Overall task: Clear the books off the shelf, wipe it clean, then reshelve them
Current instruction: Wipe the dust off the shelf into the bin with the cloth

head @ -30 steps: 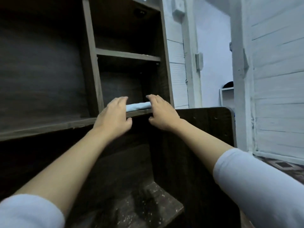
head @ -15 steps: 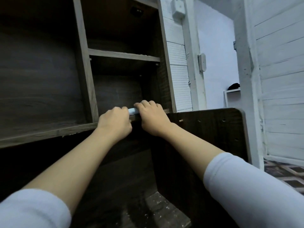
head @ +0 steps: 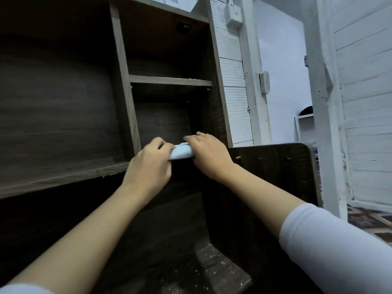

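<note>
The dark wooden shelf unit fills most of the view, and every compartment that shows stands bare. No books are in sight on it or anywhere else in the frame, so where they have been put cannot be told. To the right a loose-looking side panel of the same dark wood stands upright against the unit. Within the narrow right-hand bay, a short upper shelf sits above the lower shelf board, and both hands work at that board's front edge.

The left hand has its fingers curled round the left end of a pale blue cloth. The right hand has its fingers bent over the cloth's right end, its thumb hidden. The cloth is bunched into a roll between them, resting on the board.

By the look of it, clearing is done for this bay and wiping is in hand. The remaining boards and all the reshelving are likely still to come.
</note>
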Tool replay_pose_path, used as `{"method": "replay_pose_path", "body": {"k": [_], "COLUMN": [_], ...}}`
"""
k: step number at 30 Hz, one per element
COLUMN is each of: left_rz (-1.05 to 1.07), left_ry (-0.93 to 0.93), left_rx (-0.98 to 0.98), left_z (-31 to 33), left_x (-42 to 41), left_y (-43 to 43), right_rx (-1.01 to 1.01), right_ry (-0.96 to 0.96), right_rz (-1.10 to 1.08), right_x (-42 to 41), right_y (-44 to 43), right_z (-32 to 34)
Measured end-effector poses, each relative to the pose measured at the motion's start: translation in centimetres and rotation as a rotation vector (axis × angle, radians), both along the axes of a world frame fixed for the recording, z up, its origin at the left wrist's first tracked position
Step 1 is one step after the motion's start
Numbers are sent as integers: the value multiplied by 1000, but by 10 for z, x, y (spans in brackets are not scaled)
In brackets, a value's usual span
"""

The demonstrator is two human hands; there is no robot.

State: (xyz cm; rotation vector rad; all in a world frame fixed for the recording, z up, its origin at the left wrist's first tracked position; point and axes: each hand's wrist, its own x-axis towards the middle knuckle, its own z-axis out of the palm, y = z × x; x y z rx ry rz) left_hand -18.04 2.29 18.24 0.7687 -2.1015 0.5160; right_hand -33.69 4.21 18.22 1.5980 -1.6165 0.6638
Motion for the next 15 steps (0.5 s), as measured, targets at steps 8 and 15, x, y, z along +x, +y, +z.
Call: {"method": "replay_pose_path", "body": {"k": [8, 15], "left_rz": [190, 282], "left_ry": [-38, -126], "left_rx": [110, 128], "left_z": [2, -4], "left_x": [16, 40], "left_y": [48, 100], "right_rx": [47, 116], "right_ry": [31, 71], "right_rz": [6, -32], "right_x": [35, 61], "right_y": [53, 109], "right_z": [-2, -3]}}
